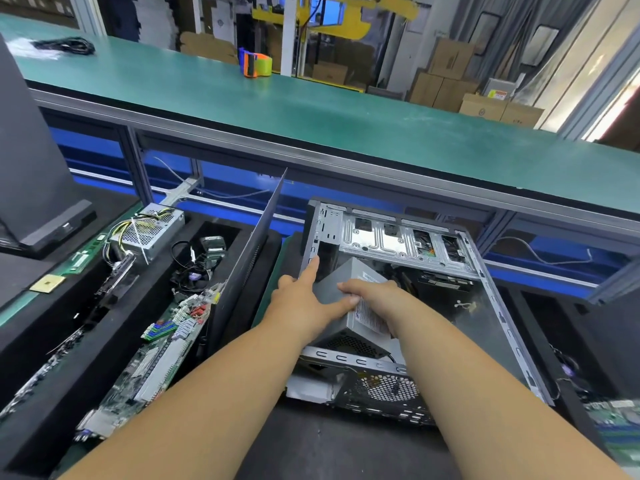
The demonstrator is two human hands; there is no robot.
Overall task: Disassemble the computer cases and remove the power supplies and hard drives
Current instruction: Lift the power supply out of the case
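An open computer case lies on its side in front of me, its bare metal frame and drive cage showing. A grey power supply sits tilted in the case's near left corner, one end raised. My left hand holds its left side, index finger stretched up along the case wall and thumb across the top face. My right hand grips the top from the right, fingers curled over the labelled face.
A black side panel stands on edge left of the case. Black foam bins on the left hold motherboards, cables, and another power supply. A green conveyor table runs behind, bearing a tape dispenser.
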